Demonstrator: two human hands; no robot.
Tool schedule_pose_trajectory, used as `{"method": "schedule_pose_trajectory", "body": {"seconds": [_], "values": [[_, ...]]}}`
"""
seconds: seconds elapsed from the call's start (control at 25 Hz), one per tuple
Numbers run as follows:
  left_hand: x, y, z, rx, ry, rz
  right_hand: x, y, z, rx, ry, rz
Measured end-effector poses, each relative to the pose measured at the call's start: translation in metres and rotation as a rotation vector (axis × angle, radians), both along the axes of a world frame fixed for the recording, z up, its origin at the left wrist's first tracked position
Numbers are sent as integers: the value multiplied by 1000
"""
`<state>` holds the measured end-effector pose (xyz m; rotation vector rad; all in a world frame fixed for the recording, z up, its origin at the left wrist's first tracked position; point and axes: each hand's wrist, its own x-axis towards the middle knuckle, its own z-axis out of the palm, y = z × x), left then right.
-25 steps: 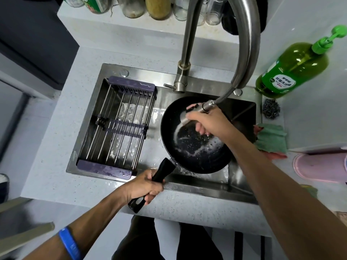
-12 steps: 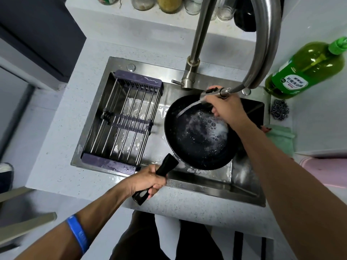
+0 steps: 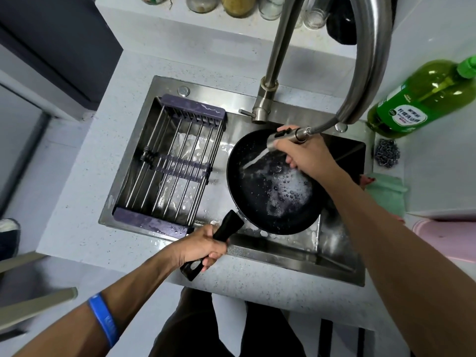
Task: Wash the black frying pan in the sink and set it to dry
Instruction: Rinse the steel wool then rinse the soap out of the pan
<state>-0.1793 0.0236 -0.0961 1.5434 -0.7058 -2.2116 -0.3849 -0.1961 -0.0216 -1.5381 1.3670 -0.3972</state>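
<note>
Black plastic fills the left hand [image 3: 206,243], low in the middle of the frame, its fingers wrapped tight round the pan handle [image 3: 219,238]. The right hand [image 3: 306,155], just above and to the right, grips the silver spray head [image 3: 283,137] on its bendy hose. A thin white stream of water hits the black frying pan [image 3: 273,181], which sits tipped inside the steel sink [image 3: 296,256], right of centre.

This looks like the rinse. To do it well, I think the spray should sweep round the whole pan, and the handle should tip so the bubbles [image 3: 291,186] slide out. The handle looks wet, so a firm hold helps.

The pan is round, dark and smooth. The sink is shiny metal with drops on it. On the left, a drying rack [image 3: 175,163] of thin metal bars with purple ends lies across the sink; the pan can go there after. At the far right stand a green soap bottle [image 3: 422,99], a scratchy wire scrubber [image 3: 387,153] and a soft green cloth [image 3: 386,191].
</note>
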Motion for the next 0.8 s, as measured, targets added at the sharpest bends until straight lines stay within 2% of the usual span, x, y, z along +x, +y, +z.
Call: {"method": "schedule_pose_trajectory", "body": {"seconds": [0.12, 0.28, 0.4, 0.48, 0.6, 0.8], "values": [[-1, 0, 7, -35, -33, -47, -6, -7, 1, -50, -30, -45], [2, 4, 13, -102, -141, -127, -25, -9, 1, -70, 100, -28], [0, 5, 23, -151, -303, -170, -46, -2, 10, -73, 154, -56], [1, 2, 28, -221, -433, -215, -46, 5, 22, -60, 96, -62], [9, -5, 29, -364, -669, -392, -28, 2, 43, -31, -25, -122], [10, -11, 33, -528, -999, -619, -26, -5, 63, -28, 72, -133]]}}
